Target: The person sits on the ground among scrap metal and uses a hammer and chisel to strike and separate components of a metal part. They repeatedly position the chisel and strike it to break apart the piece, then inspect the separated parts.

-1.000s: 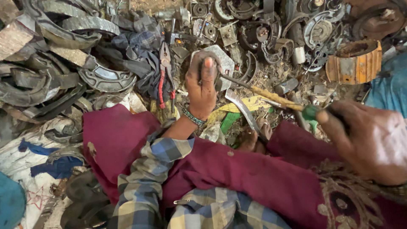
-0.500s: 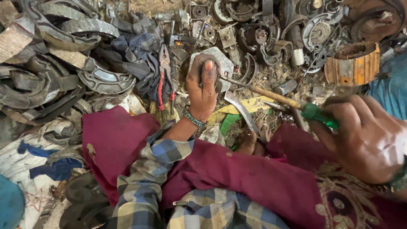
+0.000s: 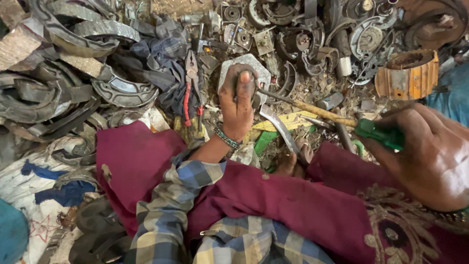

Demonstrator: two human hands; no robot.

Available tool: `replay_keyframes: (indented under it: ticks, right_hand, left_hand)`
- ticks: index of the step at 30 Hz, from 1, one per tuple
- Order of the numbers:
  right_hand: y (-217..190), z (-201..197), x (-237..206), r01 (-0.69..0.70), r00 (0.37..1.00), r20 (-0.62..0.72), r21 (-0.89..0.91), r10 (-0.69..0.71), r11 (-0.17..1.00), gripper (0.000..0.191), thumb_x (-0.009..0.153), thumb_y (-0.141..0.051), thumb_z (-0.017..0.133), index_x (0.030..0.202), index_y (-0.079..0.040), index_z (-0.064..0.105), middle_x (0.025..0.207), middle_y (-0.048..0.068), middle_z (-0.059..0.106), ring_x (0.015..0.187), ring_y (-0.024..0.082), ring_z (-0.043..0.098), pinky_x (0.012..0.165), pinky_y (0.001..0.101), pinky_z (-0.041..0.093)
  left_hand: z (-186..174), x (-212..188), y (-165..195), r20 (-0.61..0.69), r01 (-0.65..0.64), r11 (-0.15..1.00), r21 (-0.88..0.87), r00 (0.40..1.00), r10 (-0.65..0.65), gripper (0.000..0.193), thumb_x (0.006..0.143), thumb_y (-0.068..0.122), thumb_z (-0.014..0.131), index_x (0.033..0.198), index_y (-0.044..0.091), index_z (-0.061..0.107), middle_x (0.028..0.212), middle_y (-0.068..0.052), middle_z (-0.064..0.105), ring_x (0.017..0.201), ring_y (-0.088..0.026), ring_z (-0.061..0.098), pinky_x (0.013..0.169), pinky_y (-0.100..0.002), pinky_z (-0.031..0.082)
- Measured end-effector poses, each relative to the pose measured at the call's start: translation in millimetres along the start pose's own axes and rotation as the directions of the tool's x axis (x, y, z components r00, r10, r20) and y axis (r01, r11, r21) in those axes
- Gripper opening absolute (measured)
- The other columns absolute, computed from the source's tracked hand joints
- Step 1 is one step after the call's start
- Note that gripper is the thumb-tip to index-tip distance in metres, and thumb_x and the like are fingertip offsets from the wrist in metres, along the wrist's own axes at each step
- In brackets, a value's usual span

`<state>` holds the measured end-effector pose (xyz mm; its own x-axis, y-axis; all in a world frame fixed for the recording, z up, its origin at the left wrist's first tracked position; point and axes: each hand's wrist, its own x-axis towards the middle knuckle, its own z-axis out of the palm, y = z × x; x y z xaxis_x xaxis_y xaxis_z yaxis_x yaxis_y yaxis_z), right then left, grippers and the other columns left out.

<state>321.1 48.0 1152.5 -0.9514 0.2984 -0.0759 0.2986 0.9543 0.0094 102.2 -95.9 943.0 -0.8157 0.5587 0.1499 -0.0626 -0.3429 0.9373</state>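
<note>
Hands: left hand (image 3: 238, 100) grips metal plate (image 3: 244, 69); right hand (image 3: 430, 156) clasps green-handled tool (image 3: 378, 133).

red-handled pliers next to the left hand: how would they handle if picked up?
The red-handled pliers look all metal, so probably stiff and heavy for their size. They lie partly on crumpled blue cloth, which may snag. Handle sleeves probably grip well. The left hand isn't touching them.

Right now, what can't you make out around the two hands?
Head view only:
- Metal plate: middle hidden by the left hand.
- Tool tip: hidden behind that hand; only the wooden shaft shows.
- Green handle: rear swallowed by the right hand.
- Right wrist: cut off by the frame edge.
</note>
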Motion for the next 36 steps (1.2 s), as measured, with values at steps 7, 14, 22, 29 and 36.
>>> replay_keyframes:
  ticks: [7, 14, 22, 29, 36]
  right_hand:
    - [-6, 0, 6, -0.173, 0.951, 0.249, -0.066, 0.184, 0.983, 0.046, 0.093, -0.040, 0.076, 0.113, 0.001, 0.067, 0.086, 0.010, 0.073, 0.054, 0.017, 0.068, 0.044, 0.0306, 0.052]
    - [-13, -8, 12, -0.145, 0.964, 0.216, -0.070, 0.157, 0.987, 0.033, 0.093, -0.036, 0.067, 0.100, -0.005, 0.075, 0.080, 0.011, 0.075, 0.051, 0.017, 0.066, 0.043, 0.0357, 0.051]
    - [-16, -13, 17, -0.133, 0.978, 0.153, -0.049, 0.139, 0.990, 0.037, 0.084, -0.027, 0.083, 0.102, 0.003, 0.069, 0.091, 0.015, 0.075, 0.069, 0.021, 0.073, 0.055, 0.0333, 0.058]
    - [-24, -24, 14, -0.225, 0.967, 0.156, 0.150, 0.202, 0.963, 0.035, 0.083, -0.016, 0.082, 0.112, 0.000, 0.071, 0.094, 0.015, 0.075, 0.075, 0.020, 0.075, 0.060, 0.0297, 0.061]
    - [-35, -25, 13, -0.216, 0.960, 0.196, 0.054, 0.202, 0.975, 0.037, 0.082, -0.026, 0.082, 0.113, -0.010, 0.074, 0.091, 0.006, 0.076, 0.068, 0.018, 0.074, 0.055, 0.0303, 0.057]
  left_hand:
    - [-1, 0, 1, -0.015, -0.036, 0.999, 0.004, 0.999, 0.036, 0.033, 0.118, 0.031, 0.046, 0.107, 0.004, 0.060, 0.091, 0.001, 0.055, 0.080, -0.007, 0.049, 0.074, -0.027, 0.042]
    - [0, -1, 1, -0.005, -0.022, 1.000, -0.010, 1.000, 0.022, 0.033, 0.118, 0.031, 0.046, 0.108, 0.004, 0.060, 0.091, 0.001, 0.054, 0.076, -0.006, 0.045, 0.072, -0.026, 0.040]
    - [-1, 0, -19, 0.017, 0.134, 0.981, -0.143, 0.991, -0.133, 0.043, 0.116, 0.042, 0.048, 0.112, 0.002, 0.064, 0.091, 0.000, 0.063, 0.079, -0.008, 0.057, 0.071, -0.026, 0.048]
    - [-7, 4, -52, -0.082, 0.442, 0.883, -0.160, 0.885, -0.458, 0.071, 0.103, 0.058, 0.050, 0.136, -0.003, 0.063, 0.107, -0.007, 0.067, 0.086, -0.013, 0.064, 0.071, -0.029, 0.055]
    - [-6, -4, -65, -0.099, 0.521, 0.846, -0.115, 0.841, -0.532, 0.068, 0.110, 0.054, 0.048, 0.154, 0.002, 0.059, 0.119, -0.021, 0.065, 0.094, -0.030, 0.053, 0.081, -0.045, 0.041]
